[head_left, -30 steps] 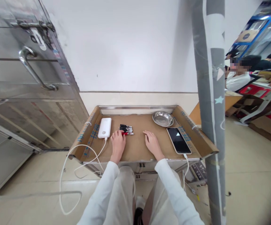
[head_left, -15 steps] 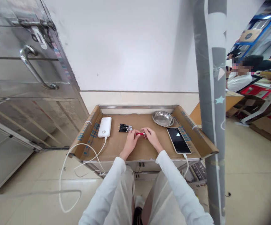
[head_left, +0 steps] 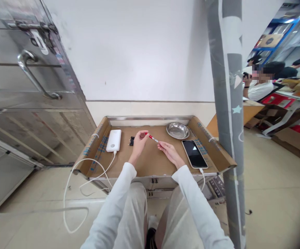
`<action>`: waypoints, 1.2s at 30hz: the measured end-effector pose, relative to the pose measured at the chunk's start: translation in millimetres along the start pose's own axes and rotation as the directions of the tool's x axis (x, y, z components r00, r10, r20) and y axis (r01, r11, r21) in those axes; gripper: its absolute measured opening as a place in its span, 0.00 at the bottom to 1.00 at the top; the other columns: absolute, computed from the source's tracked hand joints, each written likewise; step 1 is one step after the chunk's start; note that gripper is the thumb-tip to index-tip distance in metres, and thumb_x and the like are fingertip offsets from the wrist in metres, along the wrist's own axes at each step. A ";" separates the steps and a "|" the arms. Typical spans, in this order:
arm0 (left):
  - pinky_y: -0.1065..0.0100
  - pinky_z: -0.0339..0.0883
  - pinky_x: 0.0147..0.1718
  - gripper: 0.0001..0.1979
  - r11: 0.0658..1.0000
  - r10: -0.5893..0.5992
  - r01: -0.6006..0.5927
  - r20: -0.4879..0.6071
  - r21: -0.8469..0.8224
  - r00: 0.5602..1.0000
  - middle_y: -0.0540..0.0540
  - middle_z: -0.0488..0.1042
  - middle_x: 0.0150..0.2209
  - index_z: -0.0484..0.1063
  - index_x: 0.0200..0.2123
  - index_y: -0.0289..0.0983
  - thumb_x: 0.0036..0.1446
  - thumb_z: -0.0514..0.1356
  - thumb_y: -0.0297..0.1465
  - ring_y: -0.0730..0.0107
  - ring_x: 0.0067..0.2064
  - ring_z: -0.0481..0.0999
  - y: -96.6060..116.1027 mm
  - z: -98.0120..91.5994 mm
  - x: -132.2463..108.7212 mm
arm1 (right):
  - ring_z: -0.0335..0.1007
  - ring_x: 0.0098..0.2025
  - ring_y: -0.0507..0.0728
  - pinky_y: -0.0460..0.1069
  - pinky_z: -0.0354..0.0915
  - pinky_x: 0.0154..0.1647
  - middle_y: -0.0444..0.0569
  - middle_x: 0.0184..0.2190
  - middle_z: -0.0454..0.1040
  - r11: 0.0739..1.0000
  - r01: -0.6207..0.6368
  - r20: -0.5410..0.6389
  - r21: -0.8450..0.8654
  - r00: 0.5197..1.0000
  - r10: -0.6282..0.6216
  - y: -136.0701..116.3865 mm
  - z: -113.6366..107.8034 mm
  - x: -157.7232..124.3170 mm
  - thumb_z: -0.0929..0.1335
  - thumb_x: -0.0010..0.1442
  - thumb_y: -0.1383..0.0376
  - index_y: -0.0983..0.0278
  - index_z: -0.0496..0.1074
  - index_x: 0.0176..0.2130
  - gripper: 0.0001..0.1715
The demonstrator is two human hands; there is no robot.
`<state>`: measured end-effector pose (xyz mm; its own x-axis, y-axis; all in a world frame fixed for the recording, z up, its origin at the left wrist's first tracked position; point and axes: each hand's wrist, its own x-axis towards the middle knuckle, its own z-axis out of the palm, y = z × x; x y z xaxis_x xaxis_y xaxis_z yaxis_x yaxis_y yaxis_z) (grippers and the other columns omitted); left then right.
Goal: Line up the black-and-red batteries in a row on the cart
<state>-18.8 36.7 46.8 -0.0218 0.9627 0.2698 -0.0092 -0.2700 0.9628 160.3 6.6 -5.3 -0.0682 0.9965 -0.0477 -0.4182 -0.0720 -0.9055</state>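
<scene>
My left hand (head_left: pixel 139 141) pinches a slim red pen (head_left: pixel 151 137) by its red end, above the board. The pen slants down to the right, its pale end pointing at my right hand (head_left: pixel 169 151). The fingers of my right hand are drawn together close to that end; whether they touch it or hold a small part, I cannot make out. Partly hidden behind my left hand lie several black pens (head_left: pixel 131 140), bundled side by side on the brown cardboard (head_left: pixel 147 162) lining the tray-like table.
A white power bank (head_left: pixel 113 140) with a cable lies left. At right are a round metal dish (head_left: pixel 177 130) and a phone (head_left: pixel 194 154) on a cable. Cardboard walls (head_left: pixel 212 145) edge the table; a grey wrapped post (head_left: pixel 229 103) stands right. Other people sit far right.
My left hand has lifted the red pen off the board and tilted it. My right hand has drawn back slightly from it, and the view has shifted a little.
</scene>
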 end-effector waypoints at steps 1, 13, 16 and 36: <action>0.66 0.65 0.43 0.11 1.000 -0.004 0.004 -0.025 0.014 1.000 0.45 0.73 0.37 0.70 0.39 0.36 0.54 0.60 0.35 0.69 0.40 0.73 -2.8 -4.2 1.9 | 0.72 0.35 0.51 0.47 0.68 0.43 0.47 0.33 0.77 1.000 0.009 -0.004 -0.003 1.000 -0.009 1.2 0.2 0.2 0.75 0.44 0.57 0.63 0.77 0.34 0.17; 0.59 0.59 0.50 0.08 0.525 0.221 -0.407 0.343 0.747 0.913 0.44 0.71 0.42 0.69 0.40 0.38 0.60 0.52 0.25 0.63 0.47 0.70 -41.4 5.9 -9.3 | 0.71 0.42 0.56 0.53 0.64 0.49 0.48 0.40 0.75 0.608 0.396 0.191 -0.688 0.907 -0.375 16.0 11.6 -1.9 0.65 0.58 0.60 0.60 0.73 0.39 0.10; 0.60 0.56 0.51 0.12 0.430 0.249 -0.422 0.345 0.798 0.905 0.43 0.70 0.47 0.67 0.45 0.38 0.62 0.49 0.24 0.64 0.50 0.68 -43.7 4.6 -19.8 | 0.68 0.47 0.56 0.53 0.62 0.51 0.49 0.45 0.72 0.459 0.471 0.316 -0.753 0.871 -0.375 17.7 8.6 -6.0 0.62 0.60 0.64 0.60 0.70 0.45 0.13; 0.60 0.59 0.42 0.11 0.149 0.198 -0.311 0.280 0.939 0.939 0.41 0.68 0.40 0.67 0.41 0.36 0.64 0.47 0.33 0.59 0.44 0.66 -43.3 17.2 -14.3 | 0.64 0.40 0.58 0.51 0.58 0.41 0.51 0.37 0.70 0.010 0.101 0.083 -0.995 0.868 -0.490 11.0 11.6 12.0 0.59 0.63 0.64 0.63 0.68 0.38 0.10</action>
<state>-0.9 35.0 1.5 0.2573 0.8560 0.4484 0.9438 -0.3223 0.0736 144.3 17.2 -10.9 0.0705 0.8965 0.4374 0.8903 0.1413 -0.4330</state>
